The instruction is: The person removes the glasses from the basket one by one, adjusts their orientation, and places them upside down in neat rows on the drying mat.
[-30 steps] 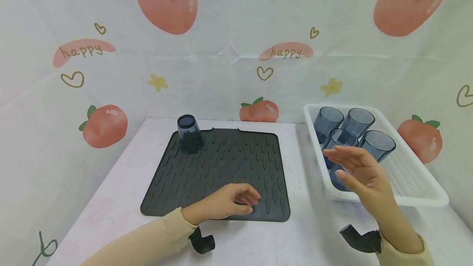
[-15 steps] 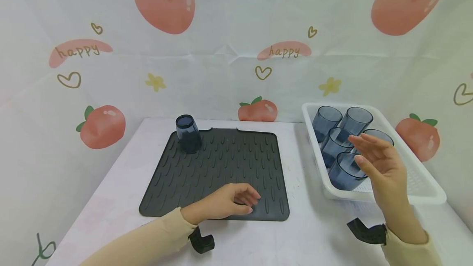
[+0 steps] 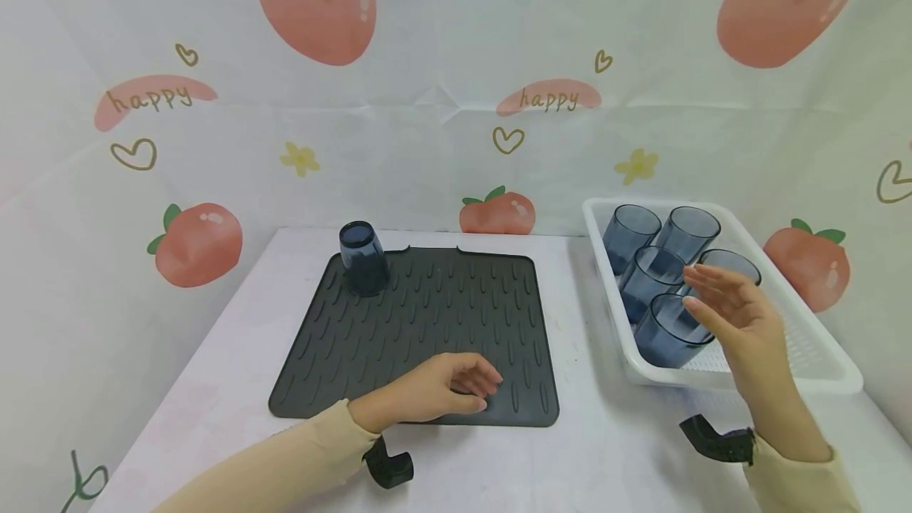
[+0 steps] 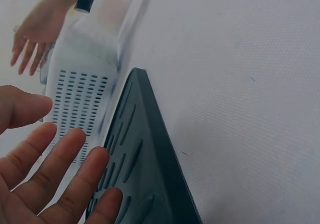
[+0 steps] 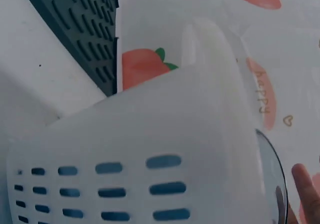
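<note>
Several blue-tinted drinking glasses [image 3: 666,332] lean mouth up inside the white plastic basket [image 3: 830,351]. Above the basket's near part is my right hand [image 3: 748,327], thumb and fingers spread apart, fingertips overlapping the rims of the nearer glasses in the head view. In the right wrist view only its fingers [image 5: 306,191] show, close to a glass rim [image 5: 280,169]. My left hand [image 3: 456,386], loosely curled with nothing in it, hovers over the front edge of the black drying mat [image 3: 435,323]. One glass [image 3: 365,260] stands upside down on the mat's back left corner.
A slotted basket wall [image 5: 125,119] fills much of the right wrist view. White tabletop [image 3: 580,418] lies between mat and basket and along the front. Behind, a printed backdrop [image 3: 399,141] with peach pictures hangs at the table's back edge.
My right hand has moved to the right over the basket, uncovering the nearest glass, then shifted only slightly. The left hand and the upside-down glass have stayed put.
</note>
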Demonstrator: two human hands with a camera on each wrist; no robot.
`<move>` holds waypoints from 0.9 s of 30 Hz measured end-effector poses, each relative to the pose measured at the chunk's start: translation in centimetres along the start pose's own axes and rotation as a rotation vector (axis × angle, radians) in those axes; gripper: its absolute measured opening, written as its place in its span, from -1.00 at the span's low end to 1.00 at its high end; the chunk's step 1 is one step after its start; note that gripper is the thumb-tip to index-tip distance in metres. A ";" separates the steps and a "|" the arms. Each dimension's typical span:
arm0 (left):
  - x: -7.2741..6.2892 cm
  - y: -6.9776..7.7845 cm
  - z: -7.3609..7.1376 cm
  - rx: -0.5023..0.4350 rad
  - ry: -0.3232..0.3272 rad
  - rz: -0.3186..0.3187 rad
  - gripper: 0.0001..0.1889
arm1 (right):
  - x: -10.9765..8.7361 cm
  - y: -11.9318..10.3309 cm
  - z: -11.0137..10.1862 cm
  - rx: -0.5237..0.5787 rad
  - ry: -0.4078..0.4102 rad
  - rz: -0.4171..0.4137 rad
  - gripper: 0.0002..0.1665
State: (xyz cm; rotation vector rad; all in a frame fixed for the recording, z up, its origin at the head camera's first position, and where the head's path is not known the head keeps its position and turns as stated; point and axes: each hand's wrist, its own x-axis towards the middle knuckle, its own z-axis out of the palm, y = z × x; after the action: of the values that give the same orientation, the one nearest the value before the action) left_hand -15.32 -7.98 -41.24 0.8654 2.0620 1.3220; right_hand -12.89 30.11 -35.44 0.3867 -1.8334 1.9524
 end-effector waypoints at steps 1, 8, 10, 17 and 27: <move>0.0 0.0 0.0 -0.001 0.000 0.000 -0.70 | 0.0 0.1 -0.1 -0.013 0.003 0.022 -0.46; 0.0 -0.1 0.0 -0.009 0.002 -0.007 -0.70 | 0.3 1.1 -1.5 -0.114 -0.045 0.104 -0.49; 0.1 -0.2 0.0 -0.008 0.002 -0.006 -0.70 | 0.3 1.3 -1.9 -0.164 -0.060 0.136 -0.49; 0.1 -0.3 0.0 -0.008 0.003 -0.004 -0.70 | 0.2 1.7 -2.4 -0.286 -0.116 0.190 -0.50; 0.0 0.0 -0.1 -0.029 0.007 0.005 -0.71 | 0.2 1.6 -2.9 -0.576 -0.183 0.225 -0.44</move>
State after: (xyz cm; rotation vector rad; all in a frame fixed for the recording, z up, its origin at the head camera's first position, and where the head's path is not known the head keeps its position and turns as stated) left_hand -15.36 -8.05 -41.20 0.8547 2.0417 1.3559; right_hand -13.59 32.91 -36.96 0.1805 -2.5365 1.4495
